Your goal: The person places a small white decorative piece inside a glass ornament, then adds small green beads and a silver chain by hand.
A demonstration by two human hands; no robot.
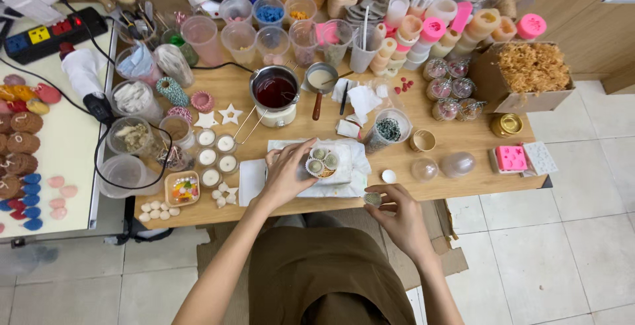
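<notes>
My left hand [289, 171] rests on a white cloth [344, 174] at the front of the wooden table [456, 136], its fingertips touching a cluster of small round cups [322, 163] in white paper liners. My right hand [395, 211] hovers at the table's front edge and pinches one small round cup [372, 198] between thumb and fingers. A loose white paper liner [389, 177] lies just above that hand.
A small melting pot of dark red liquid [275, 92] and a pan of cream liquid [320, 79] stand behind the cloth. Several white tealight candles [217, 151], plastic cups, jars, pink moulds [511, 158] and a box of straw filler [532, 68] crowd the table. A side table at left holds coloured pieces.
</notes>
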